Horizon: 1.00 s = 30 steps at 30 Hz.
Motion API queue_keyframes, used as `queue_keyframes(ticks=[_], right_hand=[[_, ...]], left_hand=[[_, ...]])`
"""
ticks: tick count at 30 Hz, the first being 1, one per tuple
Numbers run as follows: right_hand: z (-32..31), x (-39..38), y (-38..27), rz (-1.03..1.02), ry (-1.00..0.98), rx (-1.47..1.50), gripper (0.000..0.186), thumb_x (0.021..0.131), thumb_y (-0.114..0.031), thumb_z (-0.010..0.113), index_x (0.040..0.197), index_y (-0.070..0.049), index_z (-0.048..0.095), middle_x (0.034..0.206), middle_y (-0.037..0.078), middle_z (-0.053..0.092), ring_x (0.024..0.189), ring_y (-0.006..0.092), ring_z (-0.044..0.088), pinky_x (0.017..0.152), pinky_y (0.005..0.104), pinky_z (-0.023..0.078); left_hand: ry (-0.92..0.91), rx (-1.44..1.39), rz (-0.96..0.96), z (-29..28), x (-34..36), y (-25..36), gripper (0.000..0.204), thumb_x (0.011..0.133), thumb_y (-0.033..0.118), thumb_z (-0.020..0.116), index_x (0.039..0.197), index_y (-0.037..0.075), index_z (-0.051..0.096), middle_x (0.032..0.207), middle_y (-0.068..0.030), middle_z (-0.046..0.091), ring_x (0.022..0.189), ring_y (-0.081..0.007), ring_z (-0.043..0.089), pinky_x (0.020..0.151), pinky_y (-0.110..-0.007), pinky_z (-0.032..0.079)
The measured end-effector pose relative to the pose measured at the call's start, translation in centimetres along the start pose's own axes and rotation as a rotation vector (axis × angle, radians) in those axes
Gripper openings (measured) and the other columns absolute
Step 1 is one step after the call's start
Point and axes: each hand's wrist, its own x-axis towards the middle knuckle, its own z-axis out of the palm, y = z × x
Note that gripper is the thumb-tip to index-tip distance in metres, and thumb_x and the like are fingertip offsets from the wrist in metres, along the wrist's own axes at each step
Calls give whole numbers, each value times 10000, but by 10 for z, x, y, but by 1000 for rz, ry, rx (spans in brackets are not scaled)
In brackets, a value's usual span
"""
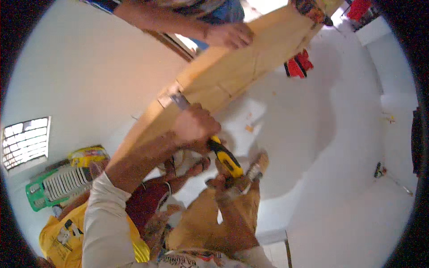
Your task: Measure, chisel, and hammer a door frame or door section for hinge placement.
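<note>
Across the white floor [313,147] slants a long wooden board [232,71], which another person's hand [228,35] steadies at its far end. Our left hand [194,125] presses closed on the near part of a chisel [210,138] (metal blade against the board's edge), while our right hand [232,185] wraps tight around its yellow-and-black handle [227,160] just below.

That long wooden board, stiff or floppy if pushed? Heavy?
Likely stiff: the wooden board spans straight between another person's hand and the left hand. Probably heavy and awkward, given its length. May pivot if pushed at one end.
</note>
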Motion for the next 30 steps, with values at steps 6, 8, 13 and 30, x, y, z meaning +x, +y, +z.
queue_keyframes(ticks=[6, 8, 13, 30], right_hand=[[17, -24, -15, -216, 190, 56, 238, 861, -175, 648, 1008, -86, 482, 762, 37, 576, 685, 157, 570, 649, 276, 495], [18, -7, -5, -187, 229, 1, 235, 861, -174, 646, 1005, -86, 483, 764, 38, 576, 683, 158, 569, 648, 278, 495], [3, -8, 6, -250, 225, -133, 226, 860, -172, 643, 996, -84, 485, 768, 39, 576, 677, 159, 567, 643, 281, 496], [4, 15, 6, -246, 248, -185, 196, 858, -164, 633, 965, -77, 494, 782, 45, 575, 655, 163, 559, 628, 295, 497]], left_hand=[[-57, -18, -9, -9, -11, -4, 355, 671, 420, 743, 605, 159, 513, 569, -6, 518, 588, -241, 558, 580, -395, 412], [-17, -55, -13, -5, -4, -1, 368, 686, 433, 739, 597, 158, 511, 564, -8, 518, 586, -239, 557, 580, -392, 409], [4, -23, -36, -7, -3, -3, 411, 729, 474, 723, 584, 151, 513, 538, -17, 513, 553, -243, 552, 566, -387, 405], [-22, 32, 36, 9, 0, -3, 335, 712, 401, 720, 630, 141, 525, 563, -24, 519, 572, -250, 557, 574, -402, 413]])
